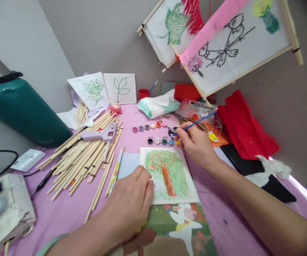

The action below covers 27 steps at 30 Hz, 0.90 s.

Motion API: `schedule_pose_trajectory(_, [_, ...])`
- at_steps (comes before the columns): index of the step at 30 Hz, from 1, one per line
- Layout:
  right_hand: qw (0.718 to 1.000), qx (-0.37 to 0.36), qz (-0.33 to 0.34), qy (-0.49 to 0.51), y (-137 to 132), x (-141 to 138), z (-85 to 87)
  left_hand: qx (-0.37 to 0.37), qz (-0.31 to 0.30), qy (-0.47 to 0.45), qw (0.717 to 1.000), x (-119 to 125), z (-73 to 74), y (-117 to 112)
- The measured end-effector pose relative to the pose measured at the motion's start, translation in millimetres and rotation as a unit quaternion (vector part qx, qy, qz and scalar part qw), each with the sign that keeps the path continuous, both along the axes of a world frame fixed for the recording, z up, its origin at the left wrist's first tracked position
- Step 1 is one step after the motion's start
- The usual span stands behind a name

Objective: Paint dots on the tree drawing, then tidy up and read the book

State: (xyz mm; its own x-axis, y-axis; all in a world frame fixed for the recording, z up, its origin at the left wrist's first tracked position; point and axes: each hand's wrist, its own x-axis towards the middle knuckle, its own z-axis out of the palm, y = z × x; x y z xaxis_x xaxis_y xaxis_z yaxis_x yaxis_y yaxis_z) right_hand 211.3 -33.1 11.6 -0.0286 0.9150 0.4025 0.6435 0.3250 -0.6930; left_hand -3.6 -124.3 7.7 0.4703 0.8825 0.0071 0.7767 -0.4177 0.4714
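Observation:
A small white canvas (193, 192) lies in front of me, with a tree in green dabs and a reddish-orange trunk. My left hand (133, 193) covers its lower left edge, fingers curled and pressed together there; a sliver of white shows by the thumb. Between the fingers of my right hand (194, 144) is a thin blue paintbrush (201, 119), slanting down to the left. Its lower end is over a row of small paint pots (164, 141), beyond the canvas. Whether the tip touches paint, I cannot tell. A second row of pots (147, 127) sits farther back.
Many wooden sticks (89, 160) lie at left under a glue gun (102, 133). A large green bottle (22, 110) stands beyond. Wet wipes (159, 106) and a red cup (144, 94) are behind. Red cloth (246, 128) lies right; framed pictures (222, 53) hang above.

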Motion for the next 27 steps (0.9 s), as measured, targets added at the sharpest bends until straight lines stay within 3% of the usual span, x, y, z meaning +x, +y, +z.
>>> schedule_pose_trajectory(4, [0.99, 0.016, 0.0, -0.14, 10.3, -3.3, -6.7, 0.028, -0.024, 0.03, 0.999, 1.0, -5.8, -0.8])
schedule_pose_trajectory(12, [0.959, 0.008, -0.022, -0.282, 14.3, -7.9, -10.2, 0.039, -0.032, 0.019, 0.999, 0.0, -12.4, -1.5])
schedule_pose_trajectory(27, [0.989, -0.041, -0.032, -0.136, 21.3, -4.6, -13.7, 0.034, -0.019, 0.031, 0.999, 2.6, -7.9, -1.9])
